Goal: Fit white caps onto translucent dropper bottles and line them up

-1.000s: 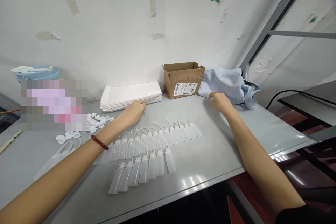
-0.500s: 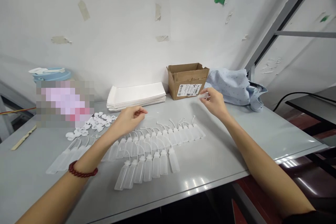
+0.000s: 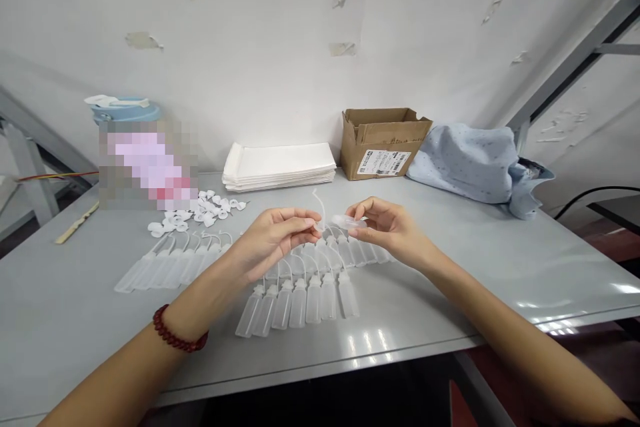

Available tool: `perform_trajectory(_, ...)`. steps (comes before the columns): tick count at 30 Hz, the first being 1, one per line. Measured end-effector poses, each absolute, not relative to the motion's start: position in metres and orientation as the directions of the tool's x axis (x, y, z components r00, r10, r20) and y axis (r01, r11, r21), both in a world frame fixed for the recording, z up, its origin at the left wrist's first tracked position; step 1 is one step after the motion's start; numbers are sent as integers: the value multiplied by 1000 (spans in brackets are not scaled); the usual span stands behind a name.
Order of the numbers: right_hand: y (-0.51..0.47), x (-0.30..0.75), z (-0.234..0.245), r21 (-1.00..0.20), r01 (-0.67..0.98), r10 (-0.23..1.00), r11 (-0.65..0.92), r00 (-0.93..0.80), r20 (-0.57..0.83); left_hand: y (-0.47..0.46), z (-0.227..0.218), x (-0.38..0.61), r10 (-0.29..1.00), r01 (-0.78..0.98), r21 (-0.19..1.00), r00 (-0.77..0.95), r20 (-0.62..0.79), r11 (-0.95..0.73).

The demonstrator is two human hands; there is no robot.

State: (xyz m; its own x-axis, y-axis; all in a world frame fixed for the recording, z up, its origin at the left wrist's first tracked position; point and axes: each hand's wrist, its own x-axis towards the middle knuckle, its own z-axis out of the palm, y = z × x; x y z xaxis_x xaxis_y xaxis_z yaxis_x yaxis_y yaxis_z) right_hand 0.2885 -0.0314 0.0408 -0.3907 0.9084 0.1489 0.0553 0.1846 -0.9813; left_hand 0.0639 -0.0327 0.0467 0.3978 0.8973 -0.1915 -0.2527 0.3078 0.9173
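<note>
My right hand [image 3: 387,223] pinches a small translucent plastic bottle [image 3: 346,221], tilted over the table. Close beside it, my left hand [image 3: 285,233] has its thumb and fingers pressed together at the foot of a thin white tube [image 3: 319,203] that stands up and bends at its tip. Whether the tube joins the held bottle I cannot tell. Beneath my hands lie rows of similar bottles, with a front row [image 3: 299,303] and a group at the left [image 3: 170,263], each with a thin curved tube at its neck. My left forearm and hand hide part of the back row.
A pile of loose white plastic caps [image 3: 207,210] lies at the left. At the back stand a stack of white paper [image 3: 280,167] and an open cardboard box [image 3: 385,147]. A light blue cloth [image 3: 465,160] rests at the right, and a stick [image 3: 77,221] lies far left.
My right hand has come from beside the box to the middle, carrying the bottle. My left hand has moved right to meet it, and the thin tube now stands at its fingertips. The view has shifted.
</note>
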Motion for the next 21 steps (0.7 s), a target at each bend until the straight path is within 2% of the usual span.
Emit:
perform_trajectory(4, -30, 291, 42, -968, 124, 904, 220, -400, 154, -34, 46, 65, 893, -249, 918, 407, -192, 310)
perform_trajectory(14, -34, 286, 36, -967, 112, 882, 230, -445, 159, -40, 45, 72, 909, -337, 897, 391, -143, 286)
perform_trajectory(21, -35, 285, 38, -988, 42, 913, 149, -389, 121, -43, 40, 75, 918, -334, 903, 373, -137, 271)
